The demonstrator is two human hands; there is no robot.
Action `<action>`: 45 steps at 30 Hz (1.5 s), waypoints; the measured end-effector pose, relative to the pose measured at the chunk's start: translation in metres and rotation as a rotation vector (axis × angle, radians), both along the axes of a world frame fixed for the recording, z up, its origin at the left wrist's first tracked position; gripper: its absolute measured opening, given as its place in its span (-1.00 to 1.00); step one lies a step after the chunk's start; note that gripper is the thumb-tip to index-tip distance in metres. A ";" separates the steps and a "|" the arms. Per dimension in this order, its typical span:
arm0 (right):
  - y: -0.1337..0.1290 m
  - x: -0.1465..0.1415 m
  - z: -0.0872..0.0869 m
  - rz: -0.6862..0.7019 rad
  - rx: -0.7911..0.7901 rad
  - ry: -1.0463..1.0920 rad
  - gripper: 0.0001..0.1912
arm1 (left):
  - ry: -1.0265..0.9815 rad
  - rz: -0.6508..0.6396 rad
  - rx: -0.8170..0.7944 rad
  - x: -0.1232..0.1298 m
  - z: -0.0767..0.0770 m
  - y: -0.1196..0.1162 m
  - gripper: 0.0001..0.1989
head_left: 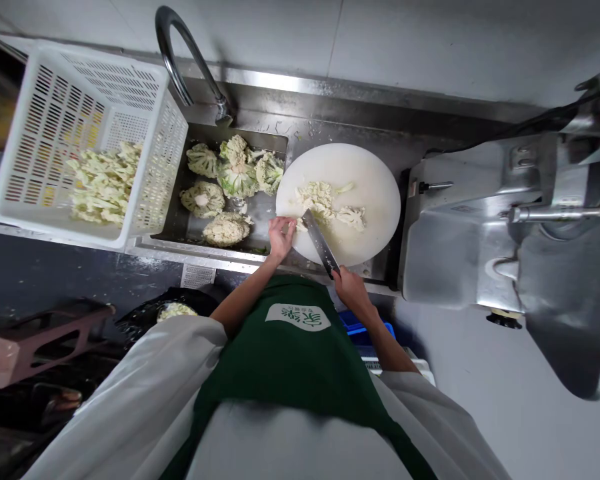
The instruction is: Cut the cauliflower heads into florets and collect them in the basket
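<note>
In my right hand (pixel 351 291) is the handle of a kitchen knife (pixel 321 244), its blade pointing up and left over the round white cutting board (pixel 370 173). My left hand (pixel 281 237) is at the board's left edge, thumb and fingers closed on a small cauliflower piece (pixel 300 225) beside the blade tip. Cut cauliflower (pixel 316 196) lies in a heap just beyond the knife, and another floret (pixel 351 217) rests to its right. Several cauliflower heads (pixel 238 175) sit in the sink left of the board.
A white perforated basket (pixel 153 157) holding cut florets (pixel 107 183) stands left of the sink (pixel 177 230). The curved faucet (pixel 193 50) rises behind the sink. A metal machine (pixel 490 220) borders the board's right side. Below the counter is a black bag (pixel 145 313).
</note>
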State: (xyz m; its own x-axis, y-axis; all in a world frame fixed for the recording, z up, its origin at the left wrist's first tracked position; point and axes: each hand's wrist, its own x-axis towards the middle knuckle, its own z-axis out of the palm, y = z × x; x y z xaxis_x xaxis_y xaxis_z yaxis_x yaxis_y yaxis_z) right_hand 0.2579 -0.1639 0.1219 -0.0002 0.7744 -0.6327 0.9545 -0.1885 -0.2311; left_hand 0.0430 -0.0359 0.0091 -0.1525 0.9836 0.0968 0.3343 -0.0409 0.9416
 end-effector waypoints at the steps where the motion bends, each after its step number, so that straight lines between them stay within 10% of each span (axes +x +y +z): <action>1: 0.000 -0.001 0.002 0.000 0.005 -0.004 -0.64 | 0.062 -0.003 0.024 -0.005 -0.001 0.000 -0.69; 33: 0.036 -0.014 0.009 0.070 -0.017 0.059 -0.66 | 0.183 -0.139 0.084 -0.020 -0.015 -0.003 -0.69; 40: -0.006 0.038 0.025 -0.282 0.163 0.003 -0.61 | 0.232 -0.134 0.074 -0.004 0.003 0.003 -0.83; 45: -0.030 0.066 0.028 -0.496 0.162 -0.205 -0.59 | 0.187 -0.373 0.153 0.063 0.024 0.038 -0.86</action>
State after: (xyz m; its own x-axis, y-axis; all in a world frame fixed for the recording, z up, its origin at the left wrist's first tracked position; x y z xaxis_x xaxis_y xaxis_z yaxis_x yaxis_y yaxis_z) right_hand 0.3237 -0.1940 0.1502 0.4996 0.7377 -0.4540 0.7889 -0.6040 -0.1133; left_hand 0.1058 0.0024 0.0332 0.2445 0.9401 0.2376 0.4345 -0.3253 0.8399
